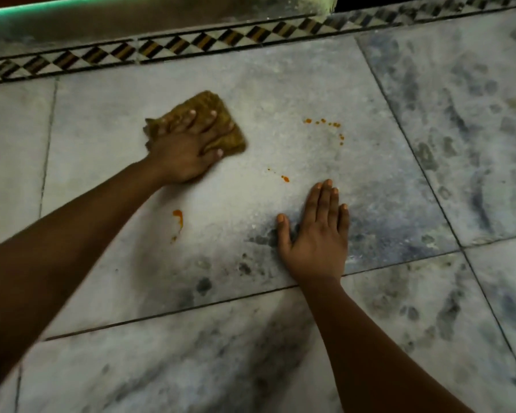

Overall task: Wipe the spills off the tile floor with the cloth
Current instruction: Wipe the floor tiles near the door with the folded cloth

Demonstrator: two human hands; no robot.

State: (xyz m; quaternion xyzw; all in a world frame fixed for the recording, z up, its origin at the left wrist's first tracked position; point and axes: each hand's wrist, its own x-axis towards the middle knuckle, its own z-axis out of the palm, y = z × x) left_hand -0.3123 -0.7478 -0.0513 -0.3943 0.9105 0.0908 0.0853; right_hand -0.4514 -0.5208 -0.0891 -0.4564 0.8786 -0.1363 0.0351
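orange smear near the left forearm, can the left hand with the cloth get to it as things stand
Probably yes. The left hand presses the brown folded cloth flat on the grey marble tile floor, and the orange smear lies on bare tile nearer the person, with nothing between them.

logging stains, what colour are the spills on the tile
Orange spills, seen in the head view.

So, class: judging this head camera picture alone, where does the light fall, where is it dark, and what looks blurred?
Head view: brightest on the tile floor around the cloth and the orange spills; near corners and forearms fall into shadow; the cloth's edges look slightly blurred; the patterned border bows from wide-angle distortion.
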